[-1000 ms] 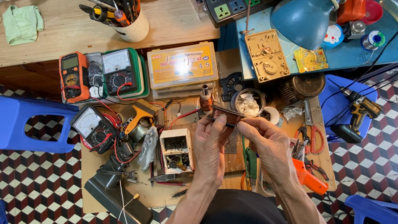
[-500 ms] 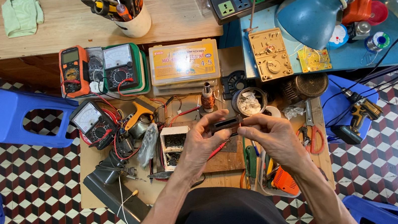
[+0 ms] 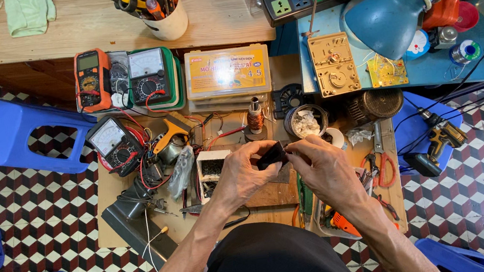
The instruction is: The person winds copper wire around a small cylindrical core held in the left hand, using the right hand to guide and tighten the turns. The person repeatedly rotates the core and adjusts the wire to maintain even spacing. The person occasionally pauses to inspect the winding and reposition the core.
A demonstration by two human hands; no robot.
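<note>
We have both hands, left hand [image 3: 241, 176] and right hand [image 3: 320, 169], pinched on a small black part [image 3: 271, 154], mid-fitting; the next move likely needs fine fingertip alignment, copper coil [image 3: 256, 119] at 12 o'clock.

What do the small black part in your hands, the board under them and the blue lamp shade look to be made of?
Small black part, pinched between left hand and right hand: probably matte plastic, dull with no glint; too small to be sure. Board: bare wood, brown with visible grain. Blue lamp shade: likely painted metal, smooth with a soft sheen.
</note>
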